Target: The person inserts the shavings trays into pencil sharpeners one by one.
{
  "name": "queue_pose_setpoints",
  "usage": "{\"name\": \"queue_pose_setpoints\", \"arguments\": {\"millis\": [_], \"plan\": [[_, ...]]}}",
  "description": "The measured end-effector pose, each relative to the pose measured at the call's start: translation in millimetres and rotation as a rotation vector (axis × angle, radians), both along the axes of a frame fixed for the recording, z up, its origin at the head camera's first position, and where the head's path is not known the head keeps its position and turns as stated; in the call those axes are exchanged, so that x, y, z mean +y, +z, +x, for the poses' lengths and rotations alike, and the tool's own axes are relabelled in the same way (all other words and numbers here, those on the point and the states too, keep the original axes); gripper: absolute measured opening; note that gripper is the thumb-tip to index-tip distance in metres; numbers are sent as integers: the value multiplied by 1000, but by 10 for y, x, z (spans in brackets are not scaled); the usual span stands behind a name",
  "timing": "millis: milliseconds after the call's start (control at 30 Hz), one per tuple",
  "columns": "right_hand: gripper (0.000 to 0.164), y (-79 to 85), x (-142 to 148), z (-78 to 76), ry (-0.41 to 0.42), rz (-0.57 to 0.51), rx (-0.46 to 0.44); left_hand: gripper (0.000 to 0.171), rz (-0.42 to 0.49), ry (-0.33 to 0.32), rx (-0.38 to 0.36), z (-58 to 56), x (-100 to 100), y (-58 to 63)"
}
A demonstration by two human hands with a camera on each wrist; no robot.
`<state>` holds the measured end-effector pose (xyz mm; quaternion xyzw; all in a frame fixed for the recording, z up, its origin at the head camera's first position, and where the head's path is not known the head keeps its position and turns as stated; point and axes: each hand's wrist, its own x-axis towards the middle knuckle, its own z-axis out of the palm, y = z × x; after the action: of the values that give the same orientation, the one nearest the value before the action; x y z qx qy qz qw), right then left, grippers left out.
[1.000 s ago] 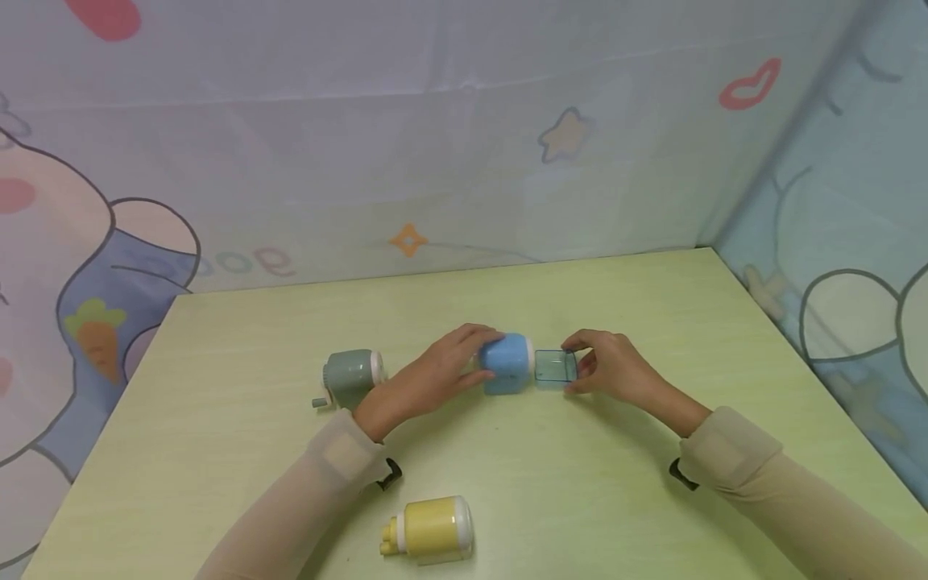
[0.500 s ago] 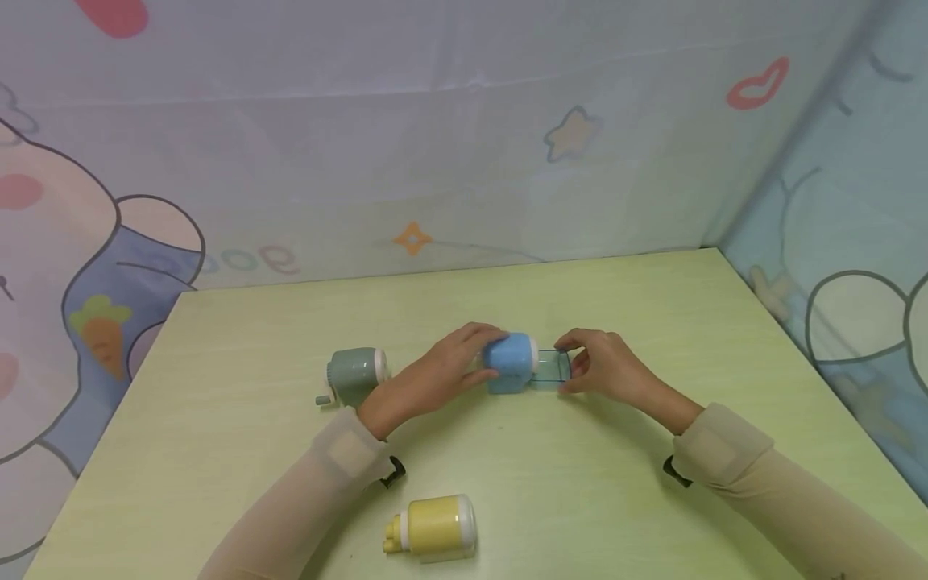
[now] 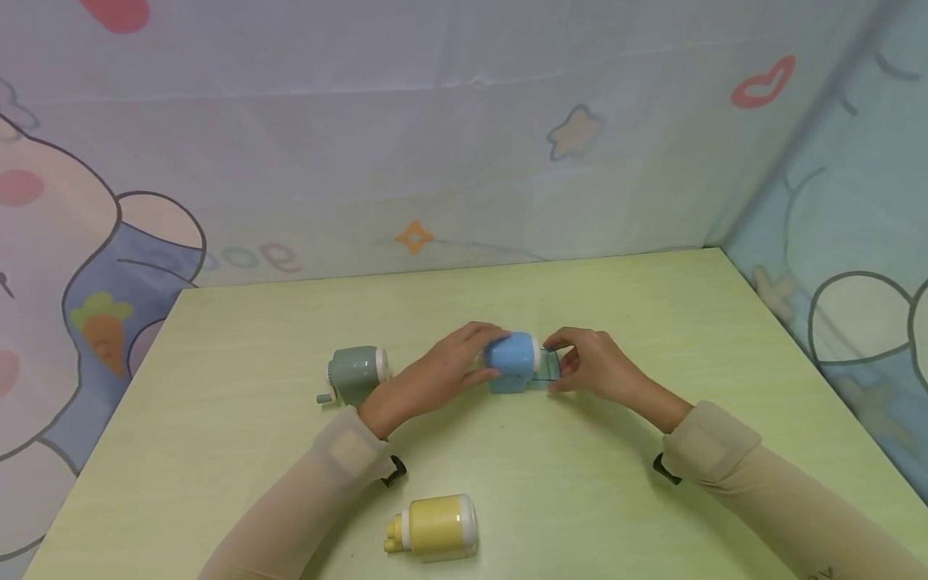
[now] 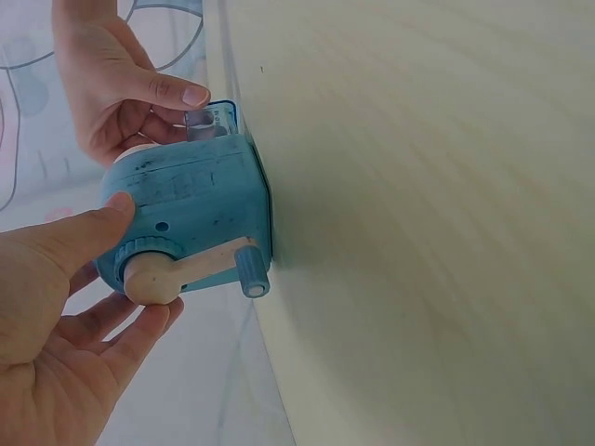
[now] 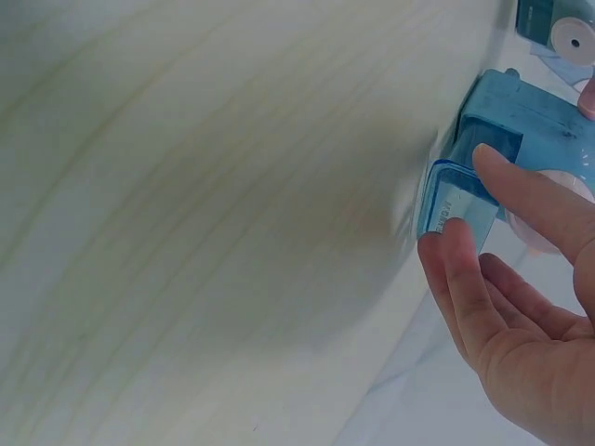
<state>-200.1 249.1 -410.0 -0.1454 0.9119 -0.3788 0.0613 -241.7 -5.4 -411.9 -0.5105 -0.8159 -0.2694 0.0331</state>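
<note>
A blue crank pencil sharpener [image 3: 511, 358] stands on the table, its crank side facing left. My left hand [image 3: 453, 366] grips its body near the crank; in the left wrist view the thumb lies on the casing and fingers curl by the crank hub. At the sharpener's right end a clear bluish shavings drawer [image 5: 462, 206] sits partly inside the opening. My right hand [image 3: 598, 366] pinches this drawer by its sides, between thumb and fingertips. How far the drawer's inner end reaches inside is hidden.
A grey-green crank sharpener [image 3: 357, 372] stands left of my left hand, partly behind the wrist. Nearer the front lies a yellow sharpener [image 3: 438, 525] with a white end. A printed cloth [image 3: 464, 145] hangs behind the pale wooden table [image 3: 580, 499].
My right hand has moved left, sliding the clear drawer deeper into the blue sharpener. The left hand keeps its hold on the body.
</note>
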Motion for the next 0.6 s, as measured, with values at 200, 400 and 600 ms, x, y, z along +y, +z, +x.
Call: {"name": "queue_pose_setpoints", "arguments": {"millis": [200, 400, 600], "plan": [[57, 3, -57, -14, 18, -11, 14, 55, -5, 6, -10, 9, -2, 18], [58, -1, -126, -42, 30, -23, 27, 54, 7, 0, -4, -2, 2, 11], [58, 10, -187, -54, 36, -14, 40, 54, 11, 2, 4, -5, 6, -8]]}}
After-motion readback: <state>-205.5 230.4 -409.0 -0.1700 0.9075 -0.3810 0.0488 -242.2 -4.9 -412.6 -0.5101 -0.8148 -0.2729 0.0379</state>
